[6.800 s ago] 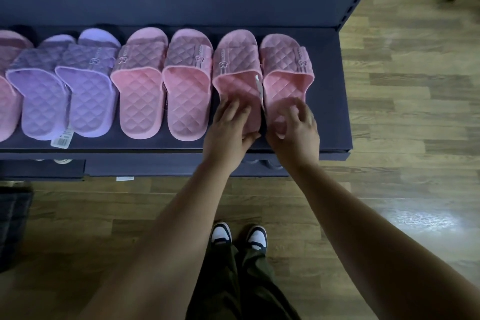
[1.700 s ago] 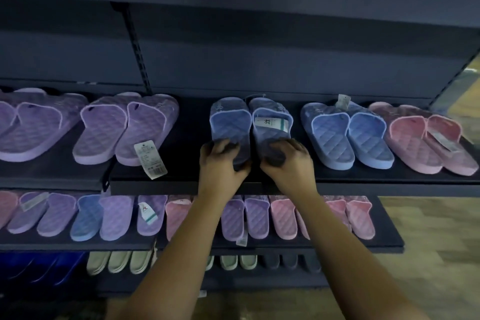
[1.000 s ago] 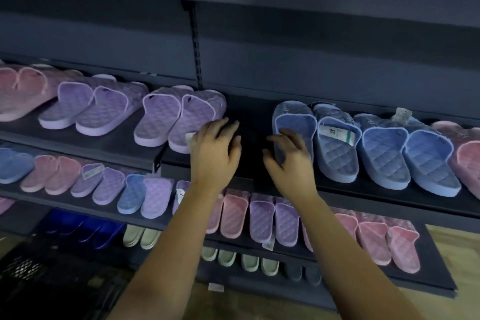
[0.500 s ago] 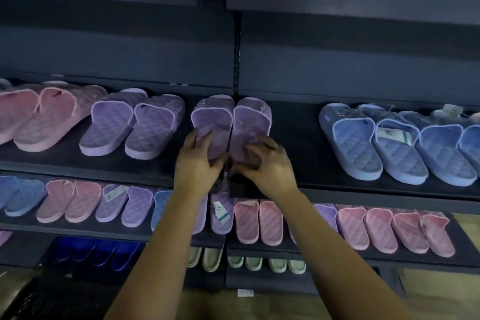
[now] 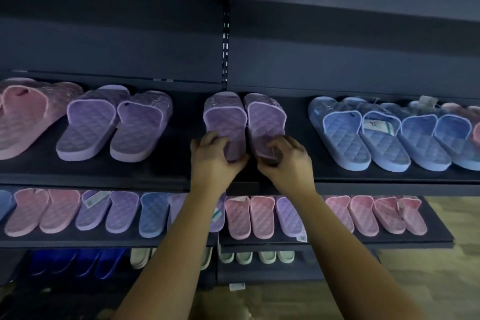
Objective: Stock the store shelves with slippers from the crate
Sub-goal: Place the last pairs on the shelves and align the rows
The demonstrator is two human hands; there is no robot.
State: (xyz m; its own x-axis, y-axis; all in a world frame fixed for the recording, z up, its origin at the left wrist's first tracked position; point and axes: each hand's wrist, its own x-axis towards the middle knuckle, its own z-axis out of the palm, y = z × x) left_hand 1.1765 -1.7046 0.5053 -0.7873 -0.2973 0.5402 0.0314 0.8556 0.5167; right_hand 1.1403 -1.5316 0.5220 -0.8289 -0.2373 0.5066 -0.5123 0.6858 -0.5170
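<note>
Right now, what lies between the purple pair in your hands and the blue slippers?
Head view: only bare dark shelf separates the held purple pair from the blue slippers.

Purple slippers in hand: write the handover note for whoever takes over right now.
The left hand grips the heel of the left slipper of the purple pair; right hand grips the heel of the right one.
The pair lies flat on the upper shelf, toes to the back, in the gap between another purple pair and the blue pairs.
Done: this shelf and the shelf below hold rows of slippers.
Left: release the pair; crate out of view, remaining stock unknown.
</note>
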